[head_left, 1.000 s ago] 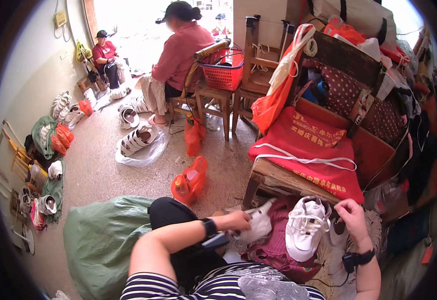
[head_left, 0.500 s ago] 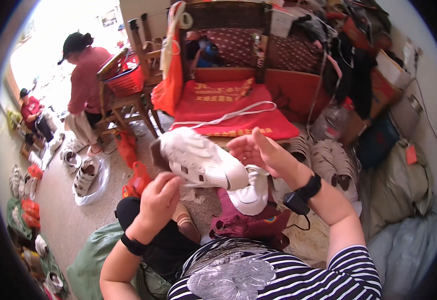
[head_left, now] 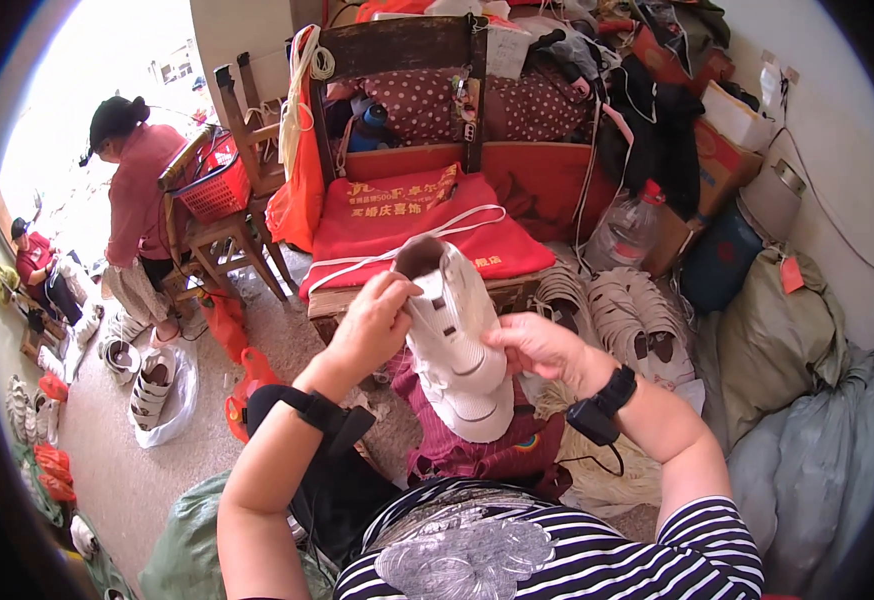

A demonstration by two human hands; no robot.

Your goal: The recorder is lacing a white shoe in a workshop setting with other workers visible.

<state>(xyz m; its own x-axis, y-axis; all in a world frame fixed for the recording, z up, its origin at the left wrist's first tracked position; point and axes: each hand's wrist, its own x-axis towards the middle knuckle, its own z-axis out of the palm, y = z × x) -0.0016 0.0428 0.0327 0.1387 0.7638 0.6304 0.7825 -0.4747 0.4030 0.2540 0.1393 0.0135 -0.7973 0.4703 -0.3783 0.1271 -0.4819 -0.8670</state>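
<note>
A white shoe (head_left: 447, 318) with small cut-outs and a brown lining is held up in front of me, its opening away from me and its toe pointing toward my body. My left hand (head_left: 375, 322) pinches the shoe's side near the opening. At the other side, near the toe, the fingers of my right hand (head_left: 539, 348) are closed on it. Beneath it, partly covered, a second white shoe (head_left: 475, 418) rests on maroon cloth (head_left: 447, 455) over my lap.
Ahead is a wooden chair (head_left: 397, 45) with a red cloth bag (head_left: 387, 225) on its seat. Pairs of woven white shoes (head_left: 642, 315) stand to the right, near grey sacks (head_left: 817, 460). One shoe (head_left: 152, 390) lies on plastic at left. Two people (head_left: 142, 180) sit beyond.
The held shoe has turned from lying sideways to pointing its toe at me. My right hand, spread and apart before, now grips it. The view has shifted slightly.
</note>
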